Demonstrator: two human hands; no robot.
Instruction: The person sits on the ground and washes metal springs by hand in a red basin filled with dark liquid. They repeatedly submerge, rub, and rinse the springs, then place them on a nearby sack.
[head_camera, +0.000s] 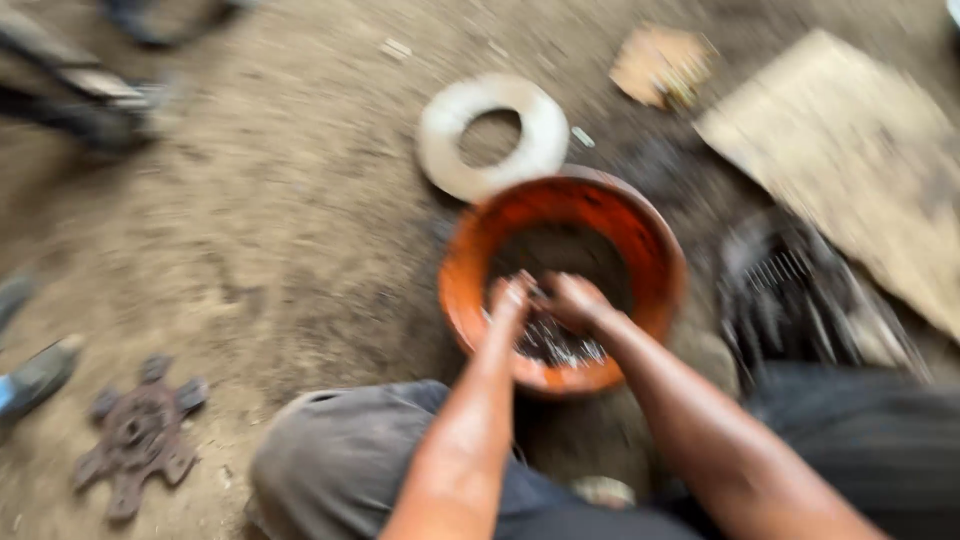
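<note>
I see both hands, left hand (510, 297) and right hand (573, 298), close together inside the orange bowl (470, 270) at frame centre, pinching a small dark part (540, 296) between them; blur hides the grip.

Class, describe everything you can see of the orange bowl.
The orange bowl is round and deep, probably plastic, its rim and inner wall smeared dark. It sits upright on the dirt ground, just in front of the person's knees. Both hands, left hand and right hand, reach inside, over small blurred metallic pieces and murky contents.
</note>
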